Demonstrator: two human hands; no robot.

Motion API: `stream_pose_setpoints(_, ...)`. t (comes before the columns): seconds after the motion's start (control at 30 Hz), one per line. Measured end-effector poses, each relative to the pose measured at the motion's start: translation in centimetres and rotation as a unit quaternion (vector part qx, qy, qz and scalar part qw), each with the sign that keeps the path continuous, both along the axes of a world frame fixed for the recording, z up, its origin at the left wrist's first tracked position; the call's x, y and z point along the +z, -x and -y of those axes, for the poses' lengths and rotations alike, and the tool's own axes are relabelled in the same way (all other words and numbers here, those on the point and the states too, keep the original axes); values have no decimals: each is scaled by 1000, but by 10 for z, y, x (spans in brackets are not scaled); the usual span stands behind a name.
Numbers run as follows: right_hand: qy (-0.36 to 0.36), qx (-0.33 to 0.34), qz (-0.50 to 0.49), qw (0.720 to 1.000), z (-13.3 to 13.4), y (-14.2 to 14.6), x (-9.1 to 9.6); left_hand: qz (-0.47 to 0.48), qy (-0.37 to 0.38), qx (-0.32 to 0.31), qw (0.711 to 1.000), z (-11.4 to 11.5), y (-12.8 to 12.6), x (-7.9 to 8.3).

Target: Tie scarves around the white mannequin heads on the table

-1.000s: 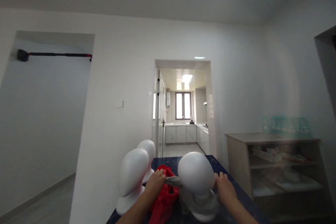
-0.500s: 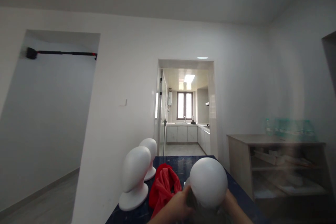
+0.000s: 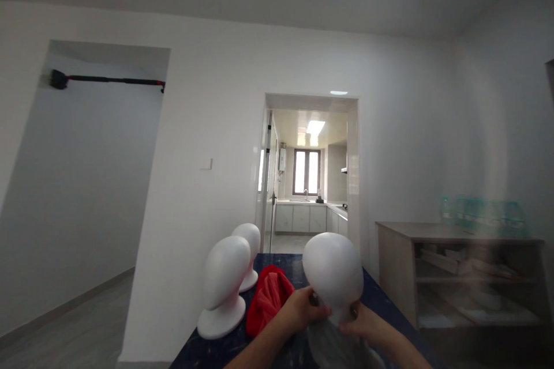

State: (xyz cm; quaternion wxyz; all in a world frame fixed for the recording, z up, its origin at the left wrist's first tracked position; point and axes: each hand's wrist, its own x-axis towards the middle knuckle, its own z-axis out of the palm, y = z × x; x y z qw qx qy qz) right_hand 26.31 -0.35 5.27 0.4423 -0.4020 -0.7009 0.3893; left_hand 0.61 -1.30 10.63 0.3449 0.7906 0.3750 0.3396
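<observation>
A white foam mannequin head [image 3: 332, 271] stands near me on the dark blue table [image 3: 225, 349]. A grey scarf [image 3: 333, 343] hangs round its neck and down its front. My left hand [image 3: 303, 308] is closed on the scarf at the left of the neck. My right hand [image 3: 363, 323] is closed on the scarf at the right, just below the head. A red cloth [image 3: 268, 302] lies bunched on the table to the left of my left hand.
Two more white mannequin heads [image 3: 225, 285] [image 3: 247, 245] stand on the table's left side. A wooden shelf unit [image 3: 454, 268] with packaged items stands at the right. Beyond the table a doorway [image 3: 309, 173] opens onto a kitchen.
My hands moved from the sides of the head in to its neck and front, gathering the grey scarf there. The view shifted slightly and the head rose in frame.
</observation>
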Motion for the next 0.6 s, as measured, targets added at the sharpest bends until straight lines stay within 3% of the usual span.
stream_pose_setpoints(0.13,-31,-50,-56,997,9,17,15,-66,-38,7,997,19,11,52)
stream_pose_setpoints(0.23,-37,-67,-120,990,22,40,29,-120,-63,47,990,36,33,87)
stream_pose_setpoints(0.3,-18,-52,-167,984,33,56,40,-101,-70,77,989,48,52,107)
stream_pose_setpoints(0.43,32,7,-245,969,44,75,57,83,-13,127,988,64,88,146)
stream_pose_setpoints(0.5,35,21,-269,962,40,75,57,222,5,160,962,66,101,162)
stream_pose_setpoints(0.6,49,2,-306,951,27,67,40,395,33,186,899,61,116,175)
